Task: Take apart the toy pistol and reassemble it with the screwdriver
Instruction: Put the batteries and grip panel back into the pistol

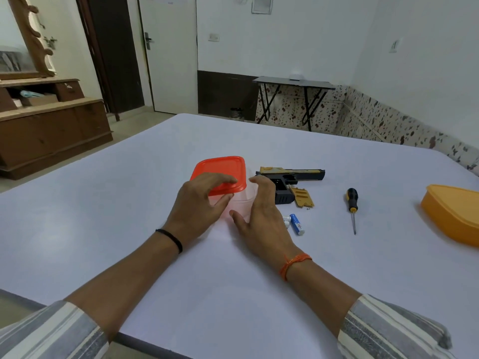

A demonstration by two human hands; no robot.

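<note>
Hands point(202, 203) on clear tub point(241, 206) | red lid point(223, 172) askew | contents unclear

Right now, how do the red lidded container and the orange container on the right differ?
The red-lidded container has a clear body and sits mid-table between the left hand and right hand; the orange container looks opaque orange throughout and sits untouched at the table's right edge, partly out of frame. The red lid is slid askew, leaving the clear body partly uncovered; the orange one shows no such gap. Both are plastic boxes with rounded corners.
</note>
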